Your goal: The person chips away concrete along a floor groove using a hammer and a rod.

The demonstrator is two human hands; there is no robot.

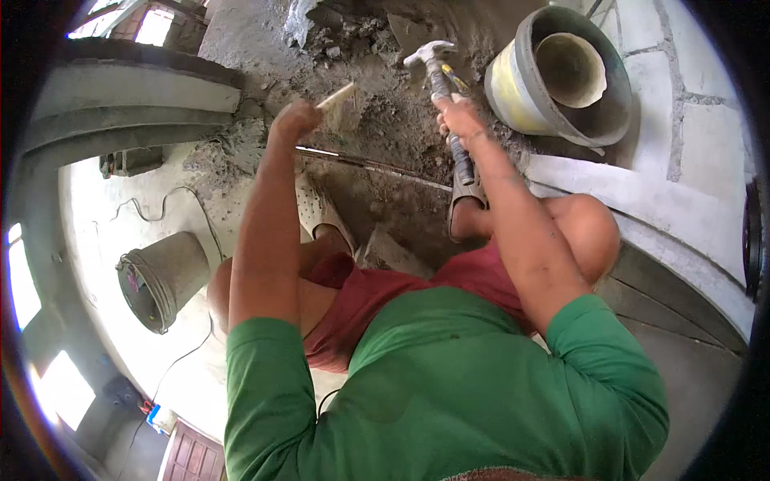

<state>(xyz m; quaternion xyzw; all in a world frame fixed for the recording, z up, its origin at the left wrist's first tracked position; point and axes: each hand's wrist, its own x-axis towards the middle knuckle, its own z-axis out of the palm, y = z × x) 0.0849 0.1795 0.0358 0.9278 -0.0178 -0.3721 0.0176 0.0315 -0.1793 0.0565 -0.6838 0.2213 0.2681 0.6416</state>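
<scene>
1 bucket w/ tub inside, R hand gripping hammer, L hand gripping strip

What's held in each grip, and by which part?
Right grip: a hammer, around mid-handle; whether the yellow piece alongside is held is unclear. Left grip: a pale flat piece, by one end.

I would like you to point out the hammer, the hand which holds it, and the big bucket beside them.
Hammer (pixel 439 81): head-camera view, upper part of the handle.
Right hand (pixel 464 120): head-camera view, back of the hand.
Big bucket (pixel 508 92): head-camera view, outer side wall.
</scene>
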